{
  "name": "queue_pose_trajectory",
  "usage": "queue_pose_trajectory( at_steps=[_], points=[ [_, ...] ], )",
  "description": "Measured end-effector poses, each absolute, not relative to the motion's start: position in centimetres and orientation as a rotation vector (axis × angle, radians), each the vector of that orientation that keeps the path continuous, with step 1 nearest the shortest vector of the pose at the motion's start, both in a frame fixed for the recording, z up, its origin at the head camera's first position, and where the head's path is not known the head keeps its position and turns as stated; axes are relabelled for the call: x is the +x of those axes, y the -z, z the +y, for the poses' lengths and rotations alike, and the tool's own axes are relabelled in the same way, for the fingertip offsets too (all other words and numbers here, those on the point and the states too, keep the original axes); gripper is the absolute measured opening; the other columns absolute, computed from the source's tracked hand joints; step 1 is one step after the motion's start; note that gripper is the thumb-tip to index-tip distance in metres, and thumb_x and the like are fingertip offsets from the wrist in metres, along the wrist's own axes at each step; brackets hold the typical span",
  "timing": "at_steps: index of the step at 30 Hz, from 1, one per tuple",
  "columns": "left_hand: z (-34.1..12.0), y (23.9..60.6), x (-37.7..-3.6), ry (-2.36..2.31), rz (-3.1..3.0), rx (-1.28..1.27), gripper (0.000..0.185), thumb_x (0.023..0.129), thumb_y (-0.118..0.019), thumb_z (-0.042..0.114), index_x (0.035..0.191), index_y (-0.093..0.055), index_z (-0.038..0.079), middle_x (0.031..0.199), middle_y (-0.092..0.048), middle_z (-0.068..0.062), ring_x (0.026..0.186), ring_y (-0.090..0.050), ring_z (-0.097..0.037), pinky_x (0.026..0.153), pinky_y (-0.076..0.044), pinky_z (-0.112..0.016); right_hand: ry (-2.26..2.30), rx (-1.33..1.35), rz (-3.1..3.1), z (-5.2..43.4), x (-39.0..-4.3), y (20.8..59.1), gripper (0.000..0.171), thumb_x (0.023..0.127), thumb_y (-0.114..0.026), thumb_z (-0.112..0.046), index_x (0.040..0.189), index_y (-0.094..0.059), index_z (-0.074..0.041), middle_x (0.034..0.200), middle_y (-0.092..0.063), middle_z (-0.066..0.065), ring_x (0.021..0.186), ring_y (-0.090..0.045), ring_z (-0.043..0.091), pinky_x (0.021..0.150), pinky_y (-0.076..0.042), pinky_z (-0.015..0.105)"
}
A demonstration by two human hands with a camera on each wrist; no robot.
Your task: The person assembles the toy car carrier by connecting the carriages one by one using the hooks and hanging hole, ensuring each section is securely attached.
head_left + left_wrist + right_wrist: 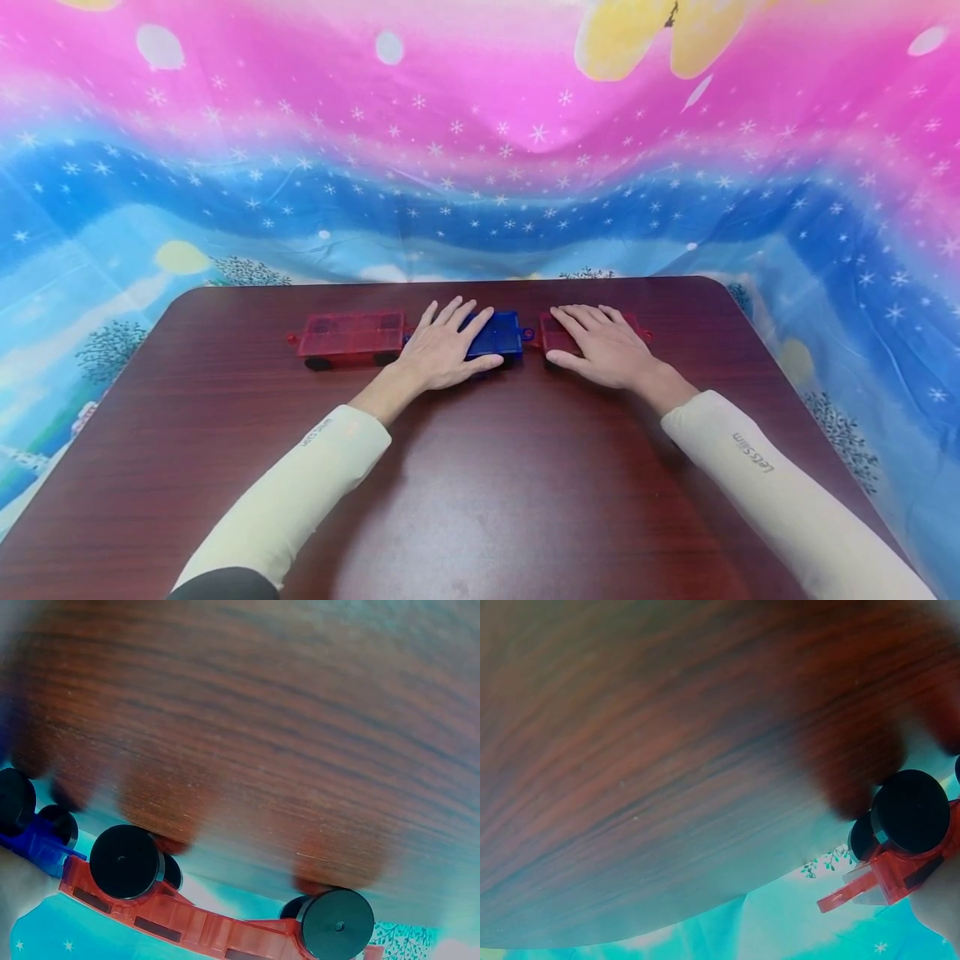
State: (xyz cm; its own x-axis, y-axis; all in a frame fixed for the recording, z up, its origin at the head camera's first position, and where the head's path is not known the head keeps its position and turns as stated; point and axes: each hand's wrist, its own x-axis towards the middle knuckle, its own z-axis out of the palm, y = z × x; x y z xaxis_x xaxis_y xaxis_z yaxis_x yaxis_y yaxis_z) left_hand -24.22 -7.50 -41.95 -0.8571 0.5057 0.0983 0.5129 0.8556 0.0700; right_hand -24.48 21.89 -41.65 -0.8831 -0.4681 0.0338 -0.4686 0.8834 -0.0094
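Three see-through toy wagons with black wheels stand in a row across the far part of the table. My left hand [447, 343] lies spread over the blue wagon [498, 333] in the middle, fingers straight and thumb along its near side. My right hand [606, 348] rests flat on the right-hand red wagon [549, 335], covering most of it. The longer red wagon [352, 335] at the left has no hand on it; in the left wrist view its red side [202, 930] meets the blue wagon [41, 844]. A red hitch [847, 892] sticks out in the right wrist view.
The dark brown wooden table [480, 483] has rounded far corners. Behind it and along both sides hangs a pink and blue patterned cloth [480, 167]. Pale sleeves [292, 483] cover both forearms. A small blue ring [527, 334] lies between the blue and right red wagons.
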Motion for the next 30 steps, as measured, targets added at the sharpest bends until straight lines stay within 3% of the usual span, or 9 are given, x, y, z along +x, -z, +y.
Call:
queue_pose_trajectory(
  at_steps=[30],
  points=[
    [-7.61,41.46,-24.28,0.110,-2.971,-0.847,0.087,0.080,-0.021,0.082,0.150,-0.015,0.031,0.155,-0.023,-0.005,0.146,-0.011,-0.029,0.116,-0.006,-0.055,-0.041,0.774,-2.986,21.91,-24.28,41.29,0.088,0.082,-0.024,-0.080,0.150,-0.021,-0.026,0.152,-0.030,0.003,0.142,-0.024,0.025,0.115,-0.013,0.053]
  ],
)
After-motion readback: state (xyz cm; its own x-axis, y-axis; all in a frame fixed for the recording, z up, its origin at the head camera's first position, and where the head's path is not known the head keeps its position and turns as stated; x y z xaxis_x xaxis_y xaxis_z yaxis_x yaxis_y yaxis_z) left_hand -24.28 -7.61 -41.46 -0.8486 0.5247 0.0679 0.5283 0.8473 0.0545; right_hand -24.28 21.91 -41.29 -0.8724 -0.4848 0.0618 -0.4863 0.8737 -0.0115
